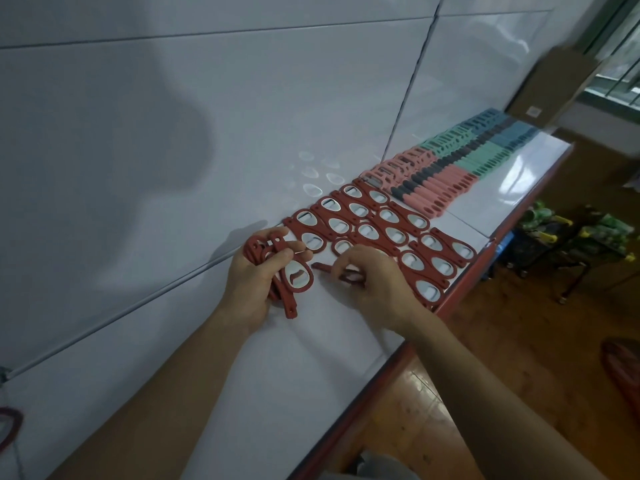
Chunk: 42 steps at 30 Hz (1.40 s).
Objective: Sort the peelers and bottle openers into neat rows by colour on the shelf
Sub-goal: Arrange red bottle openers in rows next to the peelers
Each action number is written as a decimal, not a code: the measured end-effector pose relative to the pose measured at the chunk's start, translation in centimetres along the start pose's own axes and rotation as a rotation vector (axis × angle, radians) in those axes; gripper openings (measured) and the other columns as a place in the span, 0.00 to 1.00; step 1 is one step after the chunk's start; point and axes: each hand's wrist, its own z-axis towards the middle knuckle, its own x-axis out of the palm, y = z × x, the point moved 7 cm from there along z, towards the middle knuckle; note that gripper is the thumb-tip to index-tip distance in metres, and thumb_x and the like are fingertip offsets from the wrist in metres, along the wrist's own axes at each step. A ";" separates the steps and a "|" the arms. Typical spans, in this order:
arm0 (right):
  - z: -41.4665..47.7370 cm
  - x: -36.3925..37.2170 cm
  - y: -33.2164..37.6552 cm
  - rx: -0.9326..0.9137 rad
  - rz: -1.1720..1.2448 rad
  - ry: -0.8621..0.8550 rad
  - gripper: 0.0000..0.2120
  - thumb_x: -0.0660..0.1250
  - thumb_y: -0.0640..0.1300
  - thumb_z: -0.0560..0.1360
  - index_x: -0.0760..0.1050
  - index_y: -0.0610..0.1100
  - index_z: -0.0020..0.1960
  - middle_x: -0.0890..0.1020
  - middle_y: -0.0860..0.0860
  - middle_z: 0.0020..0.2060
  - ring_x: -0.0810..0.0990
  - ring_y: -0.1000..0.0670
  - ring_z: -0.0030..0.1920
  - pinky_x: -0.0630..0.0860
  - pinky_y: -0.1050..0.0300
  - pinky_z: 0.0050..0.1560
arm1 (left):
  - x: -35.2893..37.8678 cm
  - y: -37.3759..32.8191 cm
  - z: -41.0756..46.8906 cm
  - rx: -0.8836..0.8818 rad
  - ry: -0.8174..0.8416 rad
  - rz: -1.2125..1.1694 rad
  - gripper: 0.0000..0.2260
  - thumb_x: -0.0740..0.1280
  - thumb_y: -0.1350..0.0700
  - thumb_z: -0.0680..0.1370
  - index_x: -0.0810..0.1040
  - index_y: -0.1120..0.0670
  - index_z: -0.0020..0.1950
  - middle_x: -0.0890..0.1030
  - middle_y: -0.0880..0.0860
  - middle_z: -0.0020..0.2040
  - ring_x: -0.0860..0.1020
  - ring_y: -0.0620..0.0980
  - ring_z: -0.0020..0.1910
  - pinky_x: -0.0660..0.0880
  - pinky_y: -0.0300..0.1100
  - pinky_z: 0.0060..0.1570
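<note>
My left hand grips a bunch of several red bottle openers just above the white shelf. My right hand pinches one red bottle opener that lies flat on the shelf, its far end hidden under my fingers. Beyond my hands, several red bottle openers lie in neat rows. Further along come rows of pink peelers, then green peelers and blue peelers.
The shelf has a red front edge on the right and a white panel wall on the left. A cardboard box stands at the shelf's far end. Wooden floor and a cart with goods lie below right.
</note>
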 end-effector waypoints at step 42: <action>-0.5 0.3 2.2 -0.081 0.166 -0.297 0.18 0.76 0.46 0.74 0.77 0.48 0.62 0.82 0.57 0.53 0.80 0.62 0.51 0.77 0.70 0.49 | 1.7 -0.4 -1.0 0.098 0.053 0.243 0.06 0.74 0.64 0.77 0.78 0.57 0.47 0.82 0.54 0.38 0.81 0.51 0.35 0.78 0.45 0.36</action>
